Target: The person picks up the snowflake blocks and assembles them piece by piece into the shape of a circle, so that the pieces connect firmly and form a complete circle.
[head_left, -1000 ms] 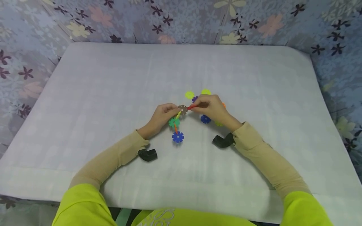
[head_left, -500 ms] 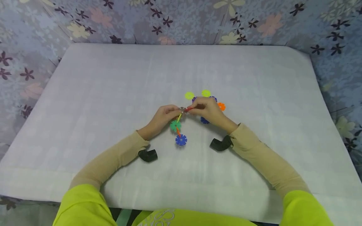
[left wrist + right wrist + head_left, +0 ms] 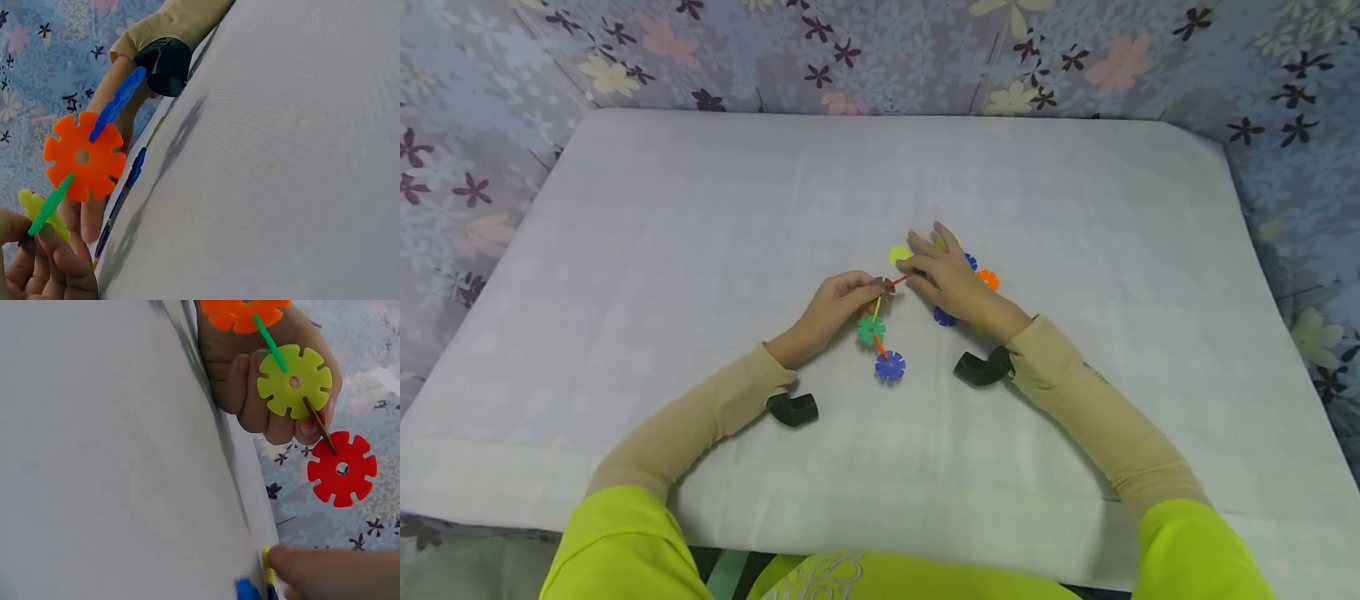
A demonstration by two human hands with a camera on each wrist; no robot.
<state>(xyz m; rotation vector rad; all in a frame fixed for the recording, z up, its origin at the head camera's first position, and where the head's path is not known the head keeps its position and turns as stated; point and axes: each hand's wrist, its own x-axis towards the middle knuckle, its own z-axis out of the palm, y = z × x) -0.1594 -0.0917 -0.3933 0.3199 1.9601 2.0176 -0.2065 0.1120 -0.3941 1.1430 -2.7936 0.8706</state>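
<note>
Since the earlier frame, the right hand (image 3: pixel 951 279) has released the red disc (image 3: pixel 901 282); its fingers now extend flat over loose discs (image 3: pixel 987 280) on the table (image 3: pixel 700 250). Left hand (image 3: pixel 835 304) pinches the linked disc chain (image 3: pixel 874 329) at its brown disc (image 3: pixel 883 285), chain trailing toward the person.
</note>
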